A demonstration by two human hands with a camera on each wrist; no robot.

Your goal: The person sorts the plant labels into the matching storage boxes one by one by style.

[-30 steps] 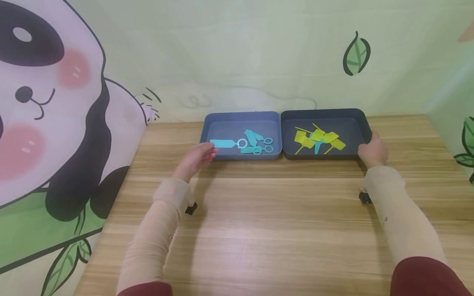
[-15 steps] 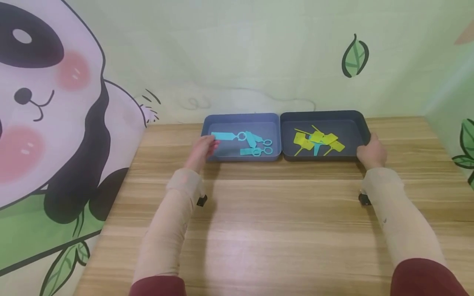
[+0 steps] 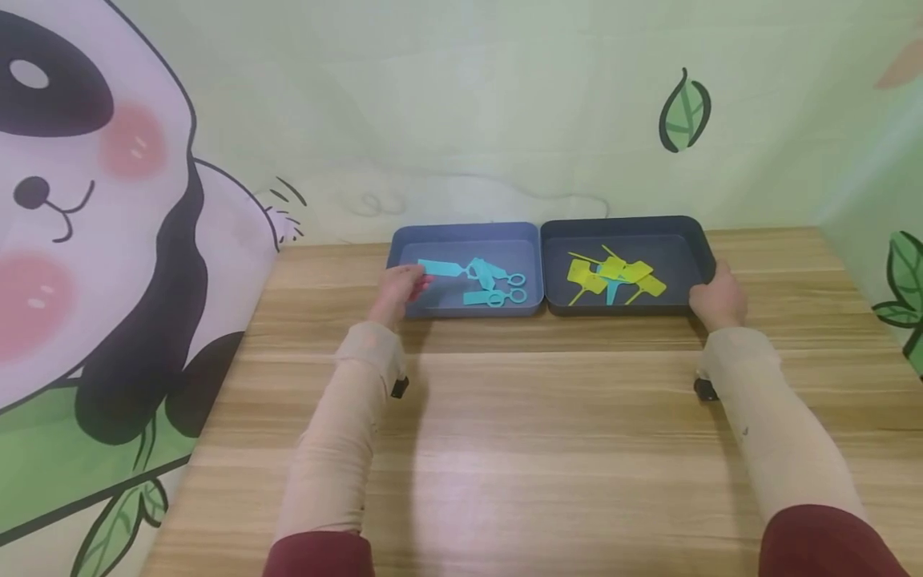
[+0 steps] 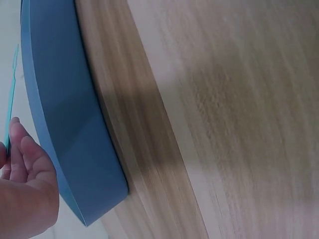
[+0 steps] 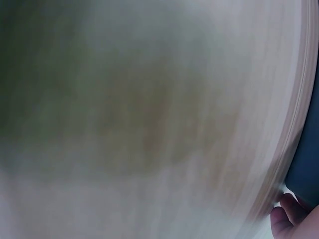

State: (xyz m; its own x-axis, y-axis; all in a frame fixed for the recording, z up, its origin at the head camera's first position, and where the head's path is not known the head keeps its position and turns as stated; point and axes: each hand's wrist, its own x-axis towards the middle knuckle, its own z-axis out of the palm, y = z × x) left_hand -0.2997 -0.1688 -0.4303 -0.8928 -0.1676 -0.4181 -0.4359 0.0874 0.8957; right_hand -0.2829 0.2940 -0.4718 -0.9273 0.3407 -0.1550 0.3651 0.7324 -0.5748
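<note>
My left hand (image 3: 399, 290) pinches one end of a flat turquoise ring tag (image 3: 441, 268) over the left part of a blue tray (image 3: 469, 311). In the left wrist view the tag (image 4: 12, 94) appears edge-on, above the tray's rim. Several more turquoise ring tags (image 3: 481, 298) lie toward the tray's right side. My right hand (image 3: 721, 298) grips the right front corner of a dark grey tray (image 3: 667, 250). That tray holds several yellow tags (image 3: 582, 272) with thin stems and a turquoise piece (image 3: 611, 290) partly under them. Only fingertips (image 5: 280, 219) and the tray's corner show clearly in the right wrist view.
The two trays stand side by side at the back of a wooden table (image 3: 548, 433), near a wall cloth (image 3: 461, 120) printed with a panda (image 3: 50, 264) and leaves. A small black device (image 3: 400, 387) sits at the left wrist, another (image 3: 706, 389) at the right.
My left hand has moved right and slightly back with the pinched tag, whose ring now meets the other turquoise tags in view. The right hand stays on the dark tray's corner.
</note>
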